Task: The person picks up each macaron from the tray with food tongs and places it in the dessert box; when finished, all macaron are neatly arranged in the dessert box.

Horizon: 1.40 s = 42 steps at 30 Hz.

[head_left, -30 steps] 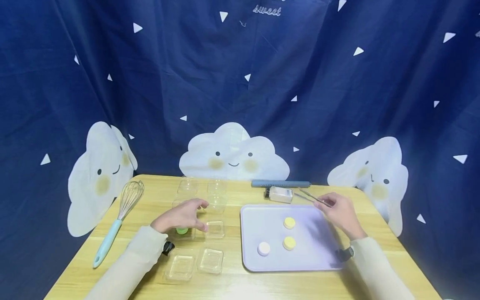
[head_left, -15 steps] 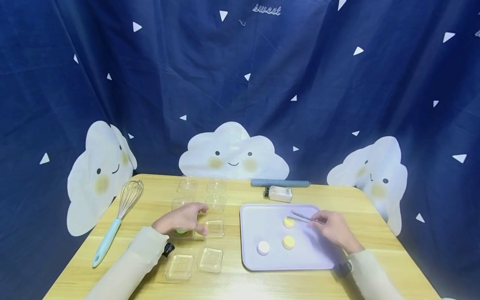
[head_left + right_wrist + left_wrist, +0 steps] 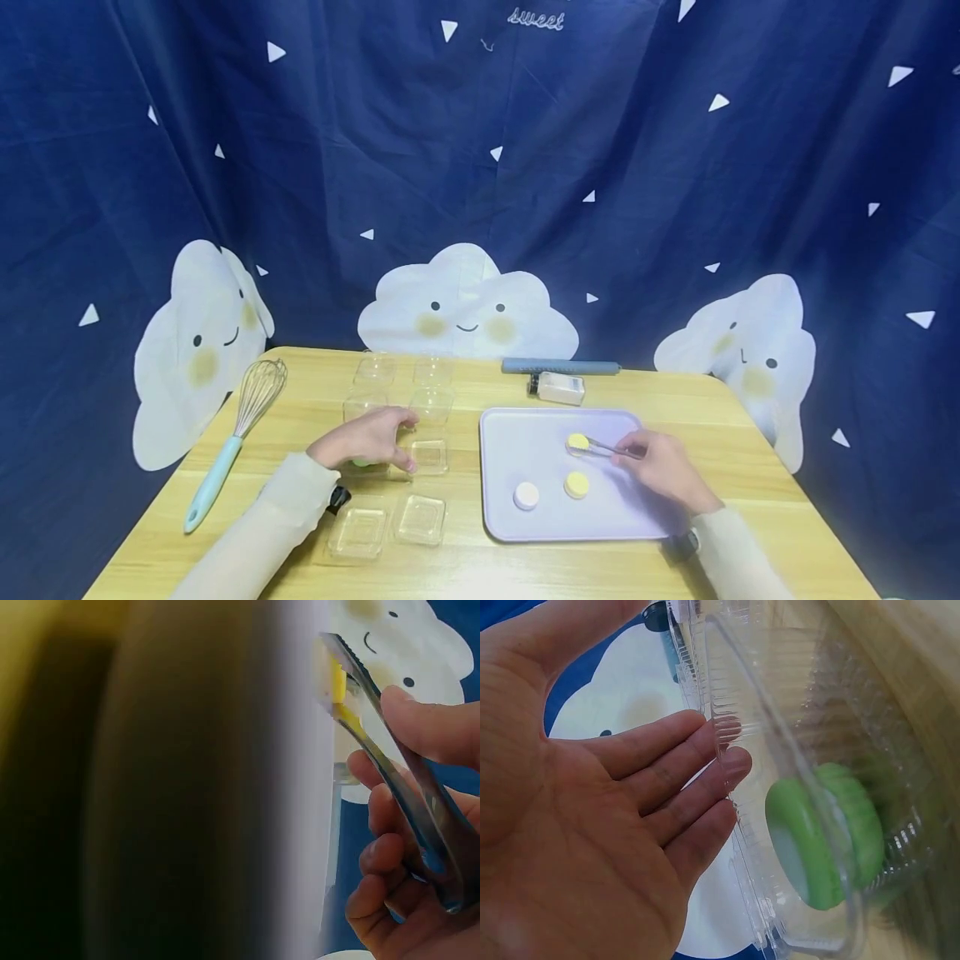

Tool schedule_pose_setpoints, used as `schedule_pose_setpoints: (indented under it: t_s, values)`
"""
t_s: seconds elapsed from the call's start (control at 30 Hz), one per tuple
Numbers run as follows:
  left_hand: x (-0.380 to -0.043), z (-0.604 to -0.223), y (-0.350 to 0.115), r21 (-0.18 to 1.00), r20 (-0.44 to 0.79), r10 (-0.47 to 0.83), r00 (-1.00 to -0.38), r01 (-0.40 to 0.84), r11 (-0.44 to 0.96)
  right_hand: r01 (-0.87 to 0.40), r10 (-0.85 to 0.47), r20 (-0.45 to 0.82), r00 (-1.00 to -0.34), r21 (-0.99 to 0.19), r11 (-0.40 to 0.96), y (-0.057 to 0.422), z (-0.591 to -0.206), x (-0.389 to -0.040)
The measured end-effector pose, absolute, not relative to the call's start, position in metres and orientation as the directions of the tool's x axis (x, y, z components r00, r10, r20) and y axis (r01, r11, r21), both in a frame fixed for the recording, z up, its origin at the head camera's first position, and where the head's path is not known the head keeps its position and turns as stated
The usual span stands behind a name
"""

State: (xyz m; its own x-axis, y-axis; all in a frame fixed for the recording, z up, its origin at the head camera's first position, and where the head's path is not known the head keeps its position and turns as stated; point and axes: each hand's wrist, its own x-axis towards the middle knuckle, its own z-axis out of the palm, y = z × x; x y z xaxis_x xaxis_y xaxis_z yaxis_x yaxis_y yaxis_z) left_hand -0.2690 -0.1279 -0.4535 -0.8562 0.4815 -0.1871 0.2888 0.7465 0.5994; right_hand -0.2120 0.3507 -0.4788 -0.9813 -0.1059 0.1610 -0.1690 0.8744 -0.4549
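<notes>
My right hand (image 3: 663,467) holds a pair of metal tongs (image 3: 617,451) over the lilac tray (image 3: 517,442). The tongs' tips stand on either side of the farther yellow macaron (image 3: 577,439); in the right wrist view, the tongs (image 3: 412,799) are gripped between thumb and fingers. Nearer on the tray lie another yellow macaron (image 3: 577,485) and a pale pinkish-white macaron (image 3: 527,497). My left hand (image 3: 367,437) has its fingers extended at the side of a clear plastic box (image 3: 780,727). Inside that box is a green macaron (image 3: 802,840), mostly hidden by the hand in the head view.
More clear boxes stand around the left hand, among them one in front (image 3: 422,519) and one behind (image 3: 432,404). A whisk (image 3: 225,458) lies at the left. Behind the tray are a black-capped bottle (image 3: 561,388) and a blue-grey bar (image 3: 561,366).
My right hand has brought the tongs from behind the tray's far right corner down to the farther yellow macaron. My left hand has barely moved.
</notes>
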Motion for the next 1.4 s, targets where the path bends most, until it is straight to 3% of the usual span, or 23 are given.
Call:
schedule_pose_setpoints:
  t_s: [0.73,1.17,1.4]
  values:
    - [-0.2658,-0.4529,-0.1250,0.589,-0.155,0.483,-0.862,0.312,0.745,-0.194,-0.138,0.162,-0.977,-0.411,0.891,0.3502,-0.4808,-0.2129]
    - [-0.2644,-0.4573,-0.1249,0.584,-0.125,0.483,-0.867,0.329,0.742,-0.238,-0.160,0.249,-0.955,-0.328,0.914,0.3459,-0.4798,-0.2116]
    - [-0.2649,-0.4578,-0.1252,0.585,-0.122,0.478,-0.870,0.326,0.743,-0.247,-0.146,0.289,-0.946,-0.350,0.904,0.3437,-0.4763,-0.2123]
